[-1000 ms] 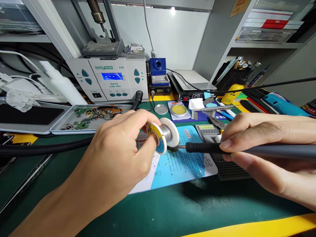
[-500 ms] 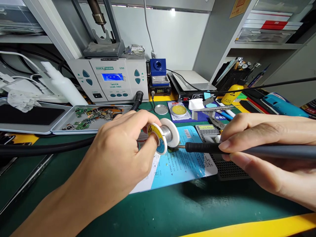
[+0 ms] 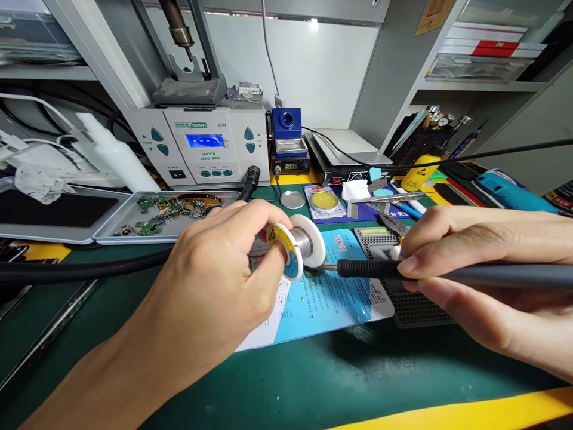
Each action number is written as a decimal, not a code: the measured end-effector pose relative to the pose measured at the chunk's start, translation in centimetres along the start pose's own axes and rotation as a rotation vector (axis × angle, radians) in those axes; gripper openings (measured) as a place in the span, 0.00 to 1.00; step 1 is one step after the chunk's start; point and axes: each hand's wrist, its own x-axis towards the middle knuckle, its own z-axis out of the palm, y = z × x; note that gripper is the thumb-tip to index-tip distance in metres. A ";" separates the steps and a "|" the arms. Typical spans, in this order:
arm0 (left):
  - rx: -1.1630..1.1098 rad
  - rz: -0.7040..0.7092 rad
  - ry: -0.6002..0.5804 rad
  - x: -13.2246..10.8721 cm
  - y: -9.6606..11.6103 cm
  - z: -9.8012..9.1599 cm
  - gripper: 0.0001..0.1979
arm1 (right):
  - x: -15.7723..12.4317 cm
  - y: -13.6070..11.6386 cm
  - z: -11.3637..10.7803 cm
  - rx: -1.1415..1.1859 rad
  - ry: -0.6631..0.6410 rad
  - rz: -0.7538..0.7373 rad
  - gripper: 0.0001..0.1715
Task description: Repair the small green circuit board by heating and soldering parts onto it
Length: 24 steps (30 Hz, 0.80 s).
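Observation:
Between thumb and fingers, my left hand point(image 3: 224, 263) grips a small spool of solder wire point(image 3: 303, 243), its white rims tilted and a yellow and blue label on the near side. My right hand point(image 3: 483, 269) holds a soldering iron point(image 3: 371, 268) by its dark handle like a pen. The iron points left, and its tip is hidden behind the spool. Just below the spool, a bit of a small green piece point(image 3: 311, 272) shows; most of it is covered. Under both lies a blue and white printed card point(image 3: 331, 304) on the green mat point(image 3: 286, 388).
A hot air station point(image 3: 201, 146) stands at the back left, with a tray of circuit boards point(image 3: 107, 234) before it. Behind the card are a yellow flux tin point(image 3: 324, 201), tweezers point(image 3: 394, 197) and pliers point(image 3: 394, 224). A black hose point(image 3: 89, 270) crosses the left side.
Almost nothing differs. The soldering iron and my right hand have shifted very slightly; the solder spool and my left hand stay in place.

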 end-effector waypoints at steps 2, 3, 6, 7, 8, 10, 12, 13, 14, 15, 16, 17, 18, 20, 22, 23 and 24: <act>0.003 -0.004 0.004 0.0 0.0 0.0 0.07 | -0.1 0.1 0.0 0.006 -0.006 -0.003 0.14; 0.002 -0.005 0.008 0.0 0.0 -0.1 0.07 | -0.2 0.1 0.0 0.005 -0.007 -0.001 0.14; -0.001 -0.005 0.006 -0.1 -0.1 -0.1 0.07 | -0.2 0.1 0.0 -0.003 -0.012 -0.001 0.15; -0.004 0.000 0.009 -0.1 -0.1 -0.1 0.06 | -0.2 0.1 0.0 -0.004 -0.014 -0.006 0.15; -0.006 0.004 0.008 -0.1 -0.1 -0.1 0.06 | -0.2 0.1 0.0 -0.006 -0.014 -0.004 0.14; -0.010 0.007 0.012 -0.1 -0.2 -0.1 0.06 | -0.2 0.1 -0.1 -0.007 -0.008 -0.003 0.14; -0.010 0.003 0.012 0.0 -0.2 0.0 0.07 | -0.2 0.2 0.0 0.002 -0.009 0.001 0.14; -0.007 0.001 0.010 -0.1 -0.1 0.0 0.07 | -0.1 0.3 0.0 0.008 -0.012 0.001 0.14; -0.005 -0.002 0.008 -0.1 -0.1 0.0 0.07 | -0.1 0.3 0.0 0.009 -0.016 0.002 0.14; -0.003 -0.003 0.006 -0.1 -0.1 0.0 0.07 | 0.0 0.4 0.0 0.010 -0.021 0.002 0.14; -0.002 -0.004 0.006 -0.1 -0.1 0.0 0.07 | 0.0 0.5 0.1 0.009 -0.021 0.005 0.14; -0.001 -0.004 0.007 -0.1 -0.1 0.0 0.07 | 0.1 0.5 0.1 0.003 -0.012 0.006 0.14; 0.000 -0.004 0.008 -0.1 0.0 -0.1 0.07 | 0.1 0.5 0.1 0.005 -0.010 0.008 0.14; 0.002 -0.005 0.009 0.0 0.0 0.0 0.07 | 0.0 0.3 0.1 0.005 0.006 0.003 0.15; -0.003 -0.005 0.007 0.0 0.0 0.0 0.07 | -0.1 0.1 0.1 0.003 0.003 0.001 0.15; -0.005 -0.006 0.003 0.0 0.0 0.0 0.07 | -0.2 0.0 0.0 0.001 -0.004 0.001 0.15; -0.007 -0.006 0.001 0.0 -0.1 0.0 0.07 | -0.3 0.0 0.0 0.000 -0.011 0.005 0.15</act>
